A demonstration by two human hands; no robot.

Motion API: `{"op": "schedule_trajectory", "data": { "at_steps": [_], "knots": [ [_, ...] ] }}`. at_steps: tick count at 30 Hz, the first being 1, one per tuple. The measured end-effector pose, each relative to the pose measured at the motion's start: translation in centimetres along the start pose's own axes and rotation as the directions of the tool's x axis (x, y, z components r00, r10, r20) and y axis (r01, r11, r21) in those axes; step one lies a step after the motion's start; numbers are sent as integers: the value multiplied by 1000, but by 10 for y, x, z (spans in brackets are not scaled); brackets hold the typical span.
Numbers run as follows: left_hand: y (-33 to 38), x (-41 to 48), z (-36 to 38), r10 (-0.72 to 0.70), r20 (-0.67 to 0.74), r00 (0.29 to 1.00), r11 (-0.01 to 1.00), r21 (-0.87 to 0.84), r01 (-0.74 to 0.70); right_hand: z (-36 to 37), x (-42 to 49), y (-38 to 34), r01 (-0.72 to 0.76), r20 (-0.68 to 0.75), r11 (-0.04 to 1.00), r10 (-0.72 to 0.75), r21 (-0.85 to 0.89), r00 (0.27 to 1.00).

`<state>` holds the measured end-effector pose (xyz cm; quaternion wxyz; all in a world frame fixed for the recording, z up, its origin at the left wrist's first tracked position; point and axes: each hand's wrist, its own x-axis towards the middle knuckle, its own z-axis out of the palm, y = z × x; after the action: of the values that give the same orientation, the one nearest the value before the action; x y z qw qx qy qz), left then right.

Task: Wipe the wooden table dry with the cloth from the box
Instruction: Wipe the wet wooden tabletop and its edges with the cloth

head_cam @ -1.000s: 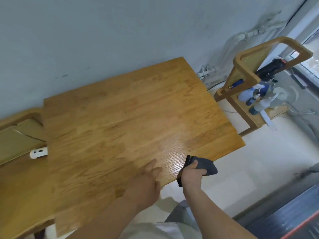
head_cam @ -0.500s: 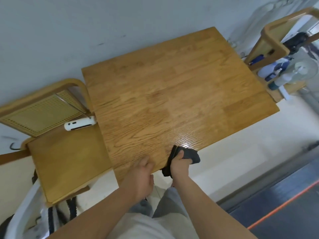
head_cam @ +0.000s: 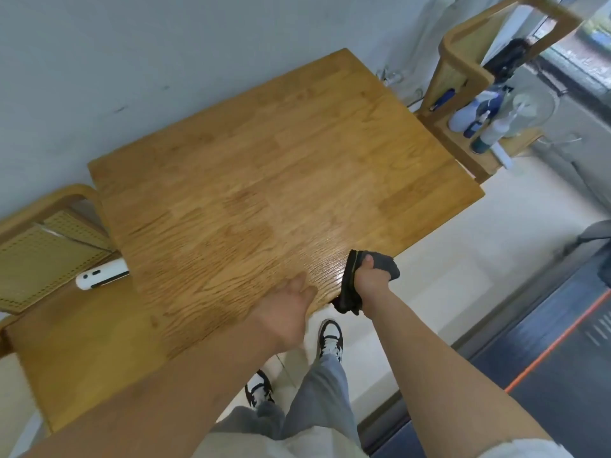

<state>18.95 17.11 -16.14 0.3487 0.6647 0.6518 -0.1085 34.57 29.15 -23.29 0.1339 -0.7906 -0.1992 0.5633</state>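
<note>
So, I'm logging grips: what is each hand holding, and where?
Right hand grips the dark cloth bunched around its middle at the table edge; left hand holds nothing.

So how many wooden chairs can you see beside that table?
2. One chair stands at the left end of the table, with a white gadget on its seat. The other chair is at the far right end, holding spray bottles. Others may be out of frame.
</note>
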Motion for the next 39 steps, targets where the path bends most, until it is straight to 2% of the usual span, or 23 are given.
{"op": "schedule_trajectory", "data": {
  "at_steps": [8,12,15,19,23,26,29,32,39],
  "knots": [
    [53,87,-36,-54,65,996,998,41,51,-88,94,-116,-2,-114,1000,5,19,994],
    [75,118,-49,-22,25,999,999,49,21,-126,136,-172,2,-226,1000,-7,-23,974],
    [81,129,-51,-21,-12,1000,999,40,22,-148,161,-192,77,-214,996,-86,-52,973],
    [81,127,-48,-12,-17,1000,1000,10,13,-162,172,-190,74,-216,997,-75,-12,973],
    [68,103,-38,-14,-14,1000,999,-40,13,-148,155,-163,135,-178,991,-136,-16,975],
    [46,74,-23,-26,-24,999,996,-87,24,-109,121,-124,135,-162,991,-134,-4,978],
    [8,35,1,-17,-48,999,991,-137,10,-61,72,-70,176,-173,984,-175,-4,969],
    [-41,-11,23,38,-137,990,981,-183,-63,-3,16,-11,201,-215,978,-209,-58,954],
    [-149,-141,62,-57,-135,989,977,-213,28,128,-105,137,157,-166,983,-171,-97,971]
  ]
}}
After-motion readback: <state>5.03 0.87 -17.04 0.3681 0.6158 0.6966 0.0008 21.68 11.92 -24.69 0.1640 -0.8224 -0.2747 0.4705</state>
